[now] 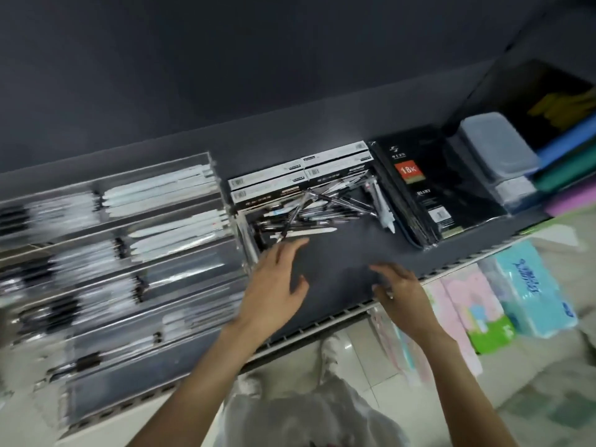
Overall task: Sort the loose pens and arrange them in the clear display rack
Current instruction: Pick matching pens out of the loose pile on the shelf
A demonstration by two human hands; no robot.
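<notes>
A jumbled heap of loose pens (309, 211), mostly black with a few white ones, lies on the dark shelf (348, 253). Left of it stands the clear display rack (167, 221), tiered, with rows of white and black pens in its compartments. My left hand (274, 285) reaches forward with fingers spread and straight, its fingertips just short of the heap, holding nothing. My right hand (398, 288) hovers over the shelf's front part, fingers loosely bent and empty. The view is blurred by motion.
Flat pen boxes (303, 175) stand behind the heap. A black diary pack (432, 188) lies to the right, then clear plastic cases (496, 146) and coloured folders (567, 162). Tissue packs (535, 288) hang below the shelf's front edge (322, 324).
</notes>
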